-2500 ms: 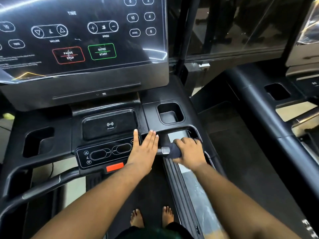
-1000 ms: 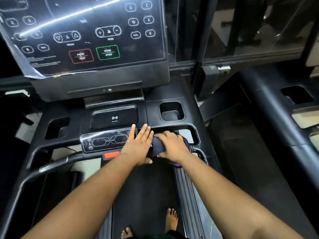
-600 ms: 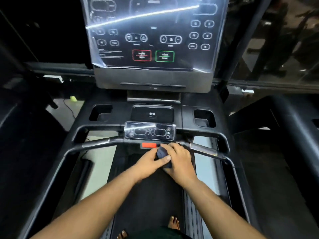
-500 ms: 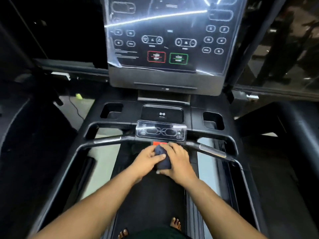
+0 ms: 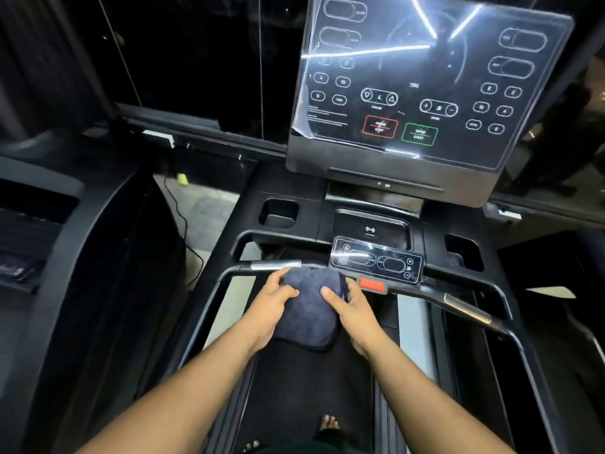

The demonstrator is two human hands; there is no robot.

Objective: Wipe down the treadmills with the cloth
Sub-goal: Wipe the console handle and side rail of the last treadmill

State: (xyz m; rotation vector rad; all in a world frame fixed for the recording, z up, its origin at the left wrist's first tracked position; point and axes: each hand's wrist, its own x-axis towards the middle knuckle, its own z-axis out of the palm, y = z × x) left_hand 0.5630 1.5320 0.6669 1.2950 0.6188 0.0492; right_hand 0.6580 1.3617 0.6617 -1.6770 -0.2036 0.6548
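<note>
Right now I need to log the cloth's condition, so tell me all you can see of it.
The cloth is dark navy, soft and quilted-looking, folded into a thick pad with a rounded lower edge. It is held in front of the treadmill's handlebar, just left of the red tab. The left hand grips its left side and the right hand its right, thumbs on top. No stains visible.

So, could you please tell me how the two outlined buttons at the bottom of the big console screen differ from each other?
The pause/stop button has a red outline, while the quick start button has a green one. The pause/stop button sits to the left, below the incline control; the quick start button sits to the right, below the speed control. Both are rounded rectangles of similar size with two lines of blurred text, under the same plastic film.
</note>
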